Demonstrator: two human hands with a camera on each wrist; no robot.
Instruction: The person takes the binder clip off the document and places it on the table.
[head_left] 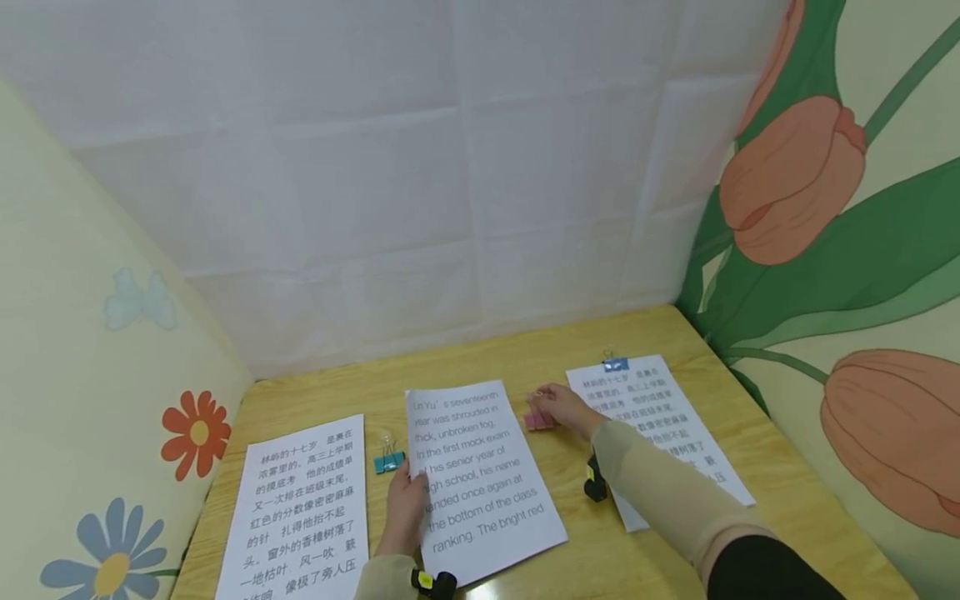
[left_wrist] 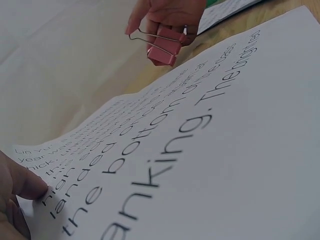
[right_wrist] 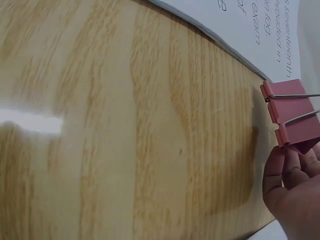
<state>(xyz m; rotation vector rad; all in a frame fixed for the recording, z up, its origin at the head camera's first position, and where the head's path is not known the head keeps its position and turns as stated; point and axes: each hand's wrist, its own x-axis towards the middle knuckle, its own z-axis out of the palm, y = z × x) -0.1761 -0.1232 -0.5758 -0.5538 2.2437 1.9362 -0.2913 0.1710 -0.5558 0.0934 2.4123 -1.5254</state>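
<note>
Pink clip (head_left: 538, 420) pinched in right hand (head_left: 564, 410), just right of the English sheets (head_left: 480, 475). Left hand (head_left: 405, 504) grips their left edge; square the stack before clipping.

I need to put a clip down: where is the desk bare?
Bare wood lies behind the sheets along the white wall, and at the front right corner of the desk. Crowded: between the middle sheet and right sheet, where the right hand holds the pink clip.
</note>
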